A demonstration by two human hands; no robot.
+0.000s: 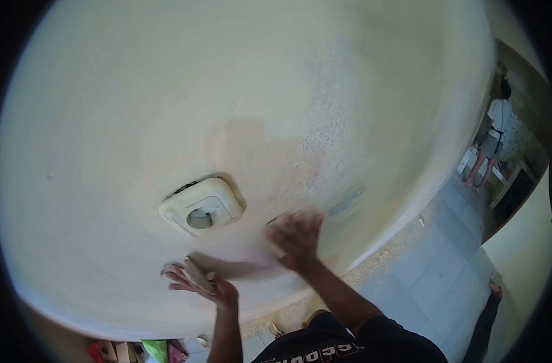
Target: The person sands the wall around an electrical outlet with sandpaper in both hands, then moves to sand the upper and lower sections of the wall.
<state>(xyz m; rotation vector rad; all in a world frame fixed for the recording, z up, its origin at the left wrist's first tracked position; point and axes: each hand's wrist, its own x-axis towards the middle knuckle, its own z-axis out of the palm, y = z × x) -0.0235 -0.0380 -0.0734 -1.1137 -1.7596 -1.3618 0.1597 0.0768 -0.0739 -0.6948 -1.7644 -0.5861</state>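
Observation:
My left hand is below the wall socket, its fingers and thumb around a flat, dusty grey-beige piece held edge-on near the wall. I cannot make out exactly what this piece is. To the right of the socket, my right hand is against the wall, smeared by motion. A thin pale edge shows beside its palm, but what lies under the fingers is hidden. The white socket sits tilted in the wall, with a dark gap along its upper edge. Flaked paint and a pinkish patch mark the pale wall.
Crumbs of plaster lie on the tiled floor along the wall's foot. A person in a white top stands beyond the doorway at right. Another arm shows at lower right. Boxes and a green bag stand at bottom left.

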